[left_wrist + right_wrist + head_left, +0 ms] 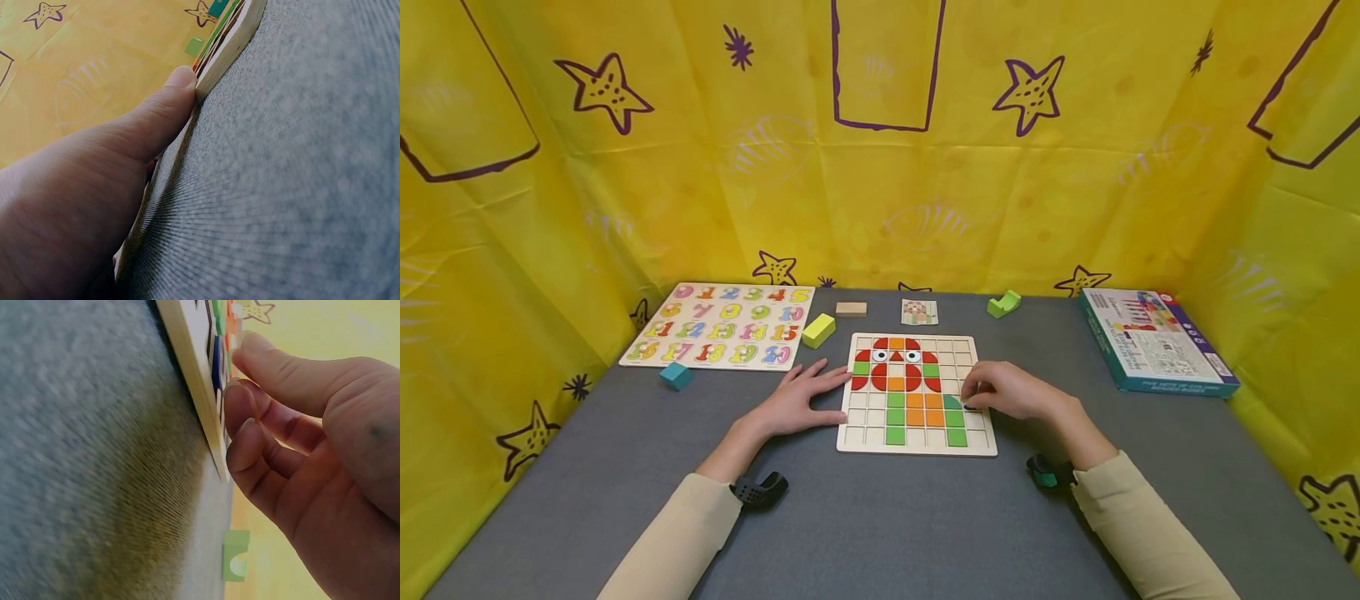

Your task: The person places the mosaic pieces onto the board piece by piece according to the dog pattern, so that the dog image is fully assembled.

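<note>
A square wooden grid board (955, 354) lies on the table, with red, orange, green and white-eyed tiles forming a figure. My left hand (793, 402) steadies its left side, fingers spread and thumb (178, 81) against the edge. Over the right side, my right hand (1011, 390) has its fingers bent and thumb and fingertips drawn together at a dark blue tile (217, 362). That tile is close over the board's surface, mostly covered by the fingers in the head view. A teal quarter-round tile (952, 402) sits just left of the fingertips.
A number puzzle board (715, 327) lies at the left, near a blue block (676, 377) and a yellow-green block (818, 331). Behind the grid board are a wooden block (852, 309), a pattern card (920, 312) and a green notched block (1003, 304). A game box (1157, 342) lies right.
</note>
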Motion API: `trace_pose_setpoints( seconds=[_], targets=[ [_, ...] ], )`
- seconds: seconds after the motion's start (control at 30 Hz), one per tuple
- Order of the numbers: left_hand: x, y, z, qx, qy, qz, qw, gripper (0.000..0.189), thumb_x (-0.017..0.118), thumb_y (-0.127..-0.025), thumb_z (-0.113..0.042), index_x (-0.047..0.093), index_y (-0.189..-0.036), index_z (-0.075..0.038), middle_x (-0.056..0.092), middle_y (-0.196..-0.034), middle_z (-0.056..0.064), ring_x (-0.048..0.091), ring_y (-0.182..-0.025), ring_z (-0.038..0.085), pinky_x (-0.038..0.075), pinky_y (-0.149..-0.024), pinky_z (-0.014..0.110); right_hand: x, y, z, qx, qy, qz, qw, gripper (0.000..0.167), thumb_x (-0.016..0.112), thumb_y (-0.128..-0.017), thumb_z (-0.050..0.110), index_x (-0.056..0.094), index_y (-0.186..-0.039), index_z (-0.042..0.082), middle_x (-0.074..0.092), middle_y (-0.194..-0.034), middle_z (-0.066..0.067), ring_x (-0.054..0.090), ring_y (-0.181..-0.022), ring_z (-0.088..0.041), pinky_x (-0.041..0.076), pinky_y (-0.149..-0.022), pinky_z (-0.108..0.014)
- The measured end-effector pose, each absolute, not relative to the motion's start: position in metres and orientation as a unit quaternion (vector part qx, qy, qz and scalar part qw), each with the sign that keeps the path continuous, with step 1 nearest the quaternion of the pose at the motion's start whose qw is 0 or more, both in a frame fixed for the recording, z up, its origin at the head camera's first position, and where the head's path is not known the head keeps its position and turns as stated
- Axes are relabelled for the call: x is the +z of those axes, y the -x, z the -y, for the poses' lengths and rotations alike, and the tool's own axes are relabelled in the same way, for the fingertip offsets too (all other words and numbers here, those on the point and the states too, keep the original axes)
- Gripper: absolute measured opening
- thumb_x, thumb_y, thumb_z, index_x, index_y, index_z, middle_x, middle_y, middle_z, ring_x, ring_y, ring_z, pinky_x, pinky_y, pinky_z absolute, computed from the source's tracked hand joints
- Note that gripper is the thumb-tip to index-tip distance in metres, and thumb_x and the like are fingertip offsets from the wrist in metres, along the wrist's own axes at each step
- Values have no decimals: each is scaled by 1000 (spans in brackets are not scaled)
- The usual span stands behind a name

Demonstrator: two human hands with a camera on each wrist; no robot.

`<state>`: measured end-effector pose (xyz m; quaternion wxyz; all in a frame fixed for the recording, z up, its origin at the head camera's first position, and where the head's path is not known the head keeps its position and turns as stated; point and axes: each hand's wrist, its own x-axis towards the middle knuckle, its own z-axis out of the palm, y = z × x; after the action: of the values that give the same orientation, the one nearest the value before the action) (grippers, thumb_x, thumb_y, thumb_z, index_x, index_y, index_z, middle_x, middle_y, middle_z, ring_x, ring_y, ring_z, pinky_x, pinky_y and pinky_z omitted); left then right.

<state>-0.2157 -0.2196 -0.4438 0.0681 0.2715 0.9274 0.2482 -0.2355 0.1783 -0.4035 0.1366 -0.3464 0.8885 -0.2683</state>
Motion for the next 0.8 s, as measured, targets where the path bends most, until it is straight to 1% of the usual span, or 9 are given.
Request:
trace_pose_setpoints(
  seconds=[0.13, 0.23, 0.5, 0.57, 0.67, 0.8],
  targets=[
    [-445, 217, 219, 249, -274, -926, 70, 79, 70, -90, -56, 44, -155, -20, 38, -160, -3, 14, -152, 35, 1, -117, 62, -399, 235, -182, -279, 318, -896, 137, 9, 73, -94, 14, 72, -103, 13, 63, -96, 5, 56, -88, -19, 50, -80, -36],
    [-446, 218, 219, 251, -278, -925, 69, 79, 71, -90, -56, 44, -155, -20, 38, -159, -3, 14, -152, 35, 1, -117, 61, -396, 234, -185, -285, 304, -900, 127, 12, 72, -95, 13, 71, -107, 11, 64, -95, 4, 56, -87, -19, 51, -79, -36],
    [-445, 216, 223, 250, -277, -926, 57, 80, 73, -88, -55, 47, -153, -17, 42, -157, 4, 19, -151, 38, 6, -117, 62, -396, 232, -187, -304, 288, -903, 96, 16, 69, -97, 14, 70, -112, 8, 63, -94, 3, 56, -87, -20, 50, -77, -36],
    [-445, 213, 224, 250, -271, -928, 51, 82, 74, -87, -56, 47, -153, -16, 43, -157, 6, 22, -150, 38, 9, -117, 63, -397, 230, -188, -309, 284, -903, 90, 19, 69, -98, 15, 70, -114, 6, 64, -95, 2, 57, -87, -20, 51, -76, -36],
    [-442, 209, 224, 265, -259, -928, 43, 83, 75, -87, -55, 47, -154, -15, 44, -156, 8, 29, -147, 36, 19, -117, 60, -397, 228, -190, -319, 270, -905, 78, 22, 68, -98, 16, 69, -117, 4, 64, -96, 1, 57, -86, -20, 51, -77, -37],
    [-436, 202, 222, 277, -240, -930, 22, 83, 76, -86, -55, 47, -153, -16, 45, -154, 7, 37, -143, 31, 30, -114, 55, -395, 225, -195, -330, 248, -909, 51, 23, 67, -100, 17, 68, -118, 3, 65, -96, -1, 57, -86, -21, 52, -77, -37]
  ],
)
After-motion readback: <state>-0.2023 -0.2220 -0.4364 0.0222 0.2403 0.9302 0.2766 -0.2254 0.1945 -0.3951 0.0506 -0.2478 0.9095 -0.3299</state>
